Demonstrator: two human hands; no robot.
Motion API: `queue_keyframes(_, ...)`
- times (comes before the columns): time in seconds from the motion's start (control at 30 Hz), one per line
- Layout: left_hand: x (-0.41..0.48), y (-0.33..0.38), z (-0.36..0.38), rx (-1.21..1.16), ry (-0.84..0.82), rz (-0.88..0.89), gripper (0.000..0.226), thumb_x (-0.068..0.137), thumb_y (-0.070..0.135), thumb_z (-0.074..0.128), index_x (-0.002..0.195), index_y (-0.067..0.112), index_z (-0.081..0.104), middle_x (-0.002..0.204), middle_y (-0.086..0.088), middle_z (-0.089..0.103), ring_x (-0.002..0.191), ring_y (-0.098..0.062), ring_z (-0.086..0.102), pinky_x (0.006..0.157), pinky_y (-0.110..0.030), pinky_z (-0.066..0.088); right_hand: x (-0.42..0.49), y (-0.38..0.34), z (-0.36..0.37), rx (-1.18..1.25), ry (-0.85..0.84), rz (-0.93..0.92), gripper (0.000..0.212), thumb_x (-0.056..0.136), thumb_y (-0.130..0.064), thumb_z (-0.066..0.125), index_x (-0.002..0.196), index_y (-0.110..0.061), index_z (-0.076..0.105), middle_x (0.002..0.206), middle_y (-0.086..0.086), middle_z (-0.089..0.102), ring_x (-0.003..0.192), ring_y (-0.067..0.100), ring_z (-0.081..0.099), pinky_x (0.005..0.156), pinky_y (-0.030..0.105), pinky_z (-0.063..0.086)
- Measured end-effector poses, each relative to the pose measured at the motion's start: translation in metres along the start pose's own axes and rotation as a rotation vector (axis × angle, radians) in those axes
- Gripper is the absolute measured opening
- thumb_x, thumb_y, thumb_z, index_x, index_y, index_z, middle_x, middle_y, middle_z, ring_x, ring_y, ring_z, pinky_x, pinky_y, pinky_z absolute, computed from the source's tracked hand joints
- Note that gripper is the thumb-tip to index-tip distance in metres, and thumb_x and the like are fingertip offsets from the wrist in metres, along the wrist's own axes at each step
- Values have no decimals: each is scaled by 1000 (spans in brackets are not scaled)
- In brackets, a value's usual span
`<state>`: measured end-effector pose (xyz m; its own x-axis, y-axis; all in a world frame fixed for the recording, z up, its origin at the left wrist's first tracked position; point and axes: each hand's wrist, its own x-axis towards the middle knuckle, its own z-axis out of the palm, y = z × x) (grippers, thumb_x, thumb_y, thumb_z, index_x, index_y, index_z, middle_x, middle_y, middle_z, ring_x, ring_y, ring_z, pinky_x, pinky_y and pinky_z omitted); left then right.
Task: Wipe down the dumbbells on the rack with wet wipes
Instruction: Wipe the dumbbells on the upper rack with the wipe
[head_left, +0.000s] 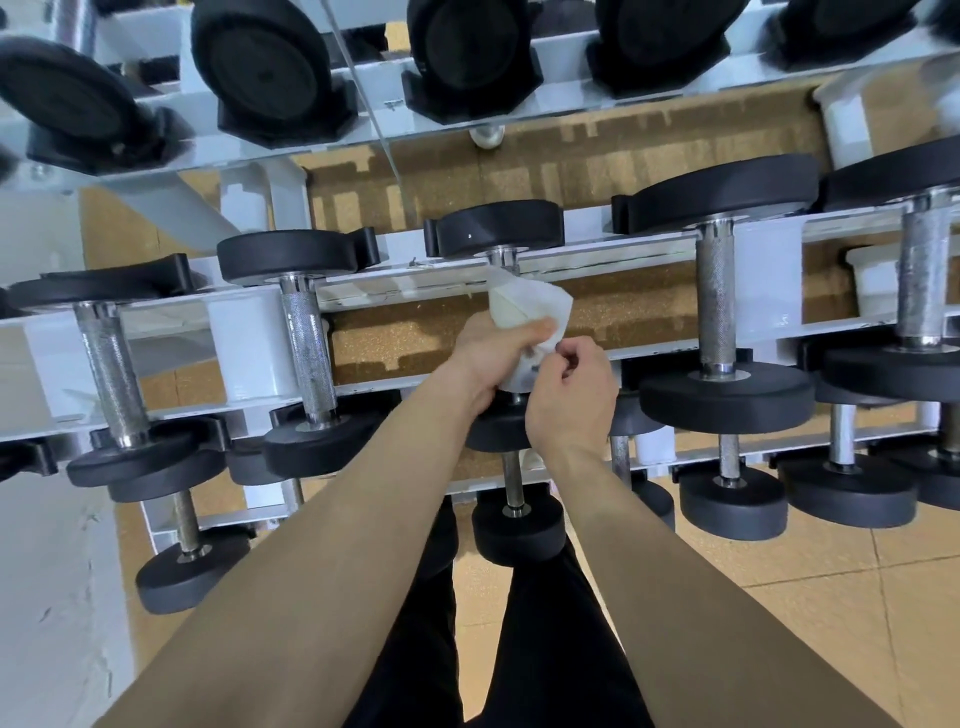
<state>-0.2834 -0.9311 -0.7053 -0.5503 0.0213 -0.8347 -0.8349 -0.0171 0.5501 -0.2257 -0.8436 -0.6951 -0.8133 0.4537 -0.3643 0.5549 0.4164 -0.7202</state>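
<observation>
Observed left forearm (311, 561) and right forearm (649, 561) bare to frame edge; left hand (488, 358), right hand (571, 400) bare. Wore plain black trousers (545, 649).

"Where's the camera sitting?"

"On the person's head. One wide-angle view, tipped steeply down over the front edge of the rack (249, 338)."

"How close in?"

"Close. Both forearms run up from the bottom of the frame to the left hand (493, 353) and right hand (571, 400) at the middle tier."

"And around that?"

"The upper tier fills the top, its rails bowed by the lens. The floor (779, 623) and the person's legs (545, 649) show below."
</observation>
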Motion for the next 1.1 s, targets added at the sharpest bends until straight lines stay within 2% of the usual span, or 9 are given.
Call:
queue_keyframes(0.1,2,12,21,46,278,-6,50,81,27,84,121,6,62,112,-7,69,104,-26,67,93,-40,58,0,-1,1,5,4,12,19,86,-25,40,89,-19,57,93,0,61,88,22,58,77,46,53)
queue_keyframes(0.2,11,35,29,-14,351,5,45,85,28,80,120,9,58,112,-7,66,99,-25,64,91,-33,53,0,0,1,20,1,26,20,86,-24,39,89,-24,58,93,-1,63,89,22,61,79,48,55)
queue_keyframes(0.37,19,37,6,-187,67,111,28,82,17,85,104,4,72,97,-11,77,85,-24,75,76,-38,63,0,2,1,33,10,36,17,89,-17,43,87,-23,59,93,-2,63,89,20,60,80,43,54)
queue_keyframes(0.5,18,25,-10,-263,-261,-2,11,95,16,68,100,6,69,76,-2,73,64,-12,69,60,-27,57,0,1,0,33,15,27,17,92,-13,45,86,-22,58,94,-2,63,90,18,58,80,36,51)
queue_keyframes(0.67,15,14,-18,-171,-348,-57,14,88,15,76,97,6,68,79,-6,72,70,-17,68,71,-32,60,1,1,1,5,7,22,16,93,-12,45,85,-20,58,93,-1,62,89,17,56,76,33,47)
queue_keyframes(0.77,8,11,-14,-50,-185,-10,25,80,19,85,98,8,72,88,-8,76,81,-22,72,77,-35,60,0,-1,0,3,-4,14,15,94,-13,46,88,-20,58,95,-1,61,90,16,56,76,30,44)
queue_keyframes(0.9,-4,6,8,188,191,75,23,84,26,80,99,12,71,97,-5,75,89,-21,71,80,-33,58,-1,0,0,1,2,17,15,93,-15,45,88,-19,59,94,0,61,89,20,57,78,42,52)
queue_keyframes(1.0,2,20,20,131,328,52,24,84,24,78,100,12,64,99,-6,72,88,-21,69,81,-34,58,0,0,0,-1,-4,22,16,91,-17,44,90,-19,60,94,-1,61,90,21,59,80,46,54)
queue_keyframes(1.1,10,45,22,-48,322,101,18,87,21,77,89,17,59,81,3,64,76,-16,64,72,-26,49,-1,-1,-1,5,-12,32,17,91,-18,43,90,-21,60,96,-2,62,90,21,60,78,46,55)
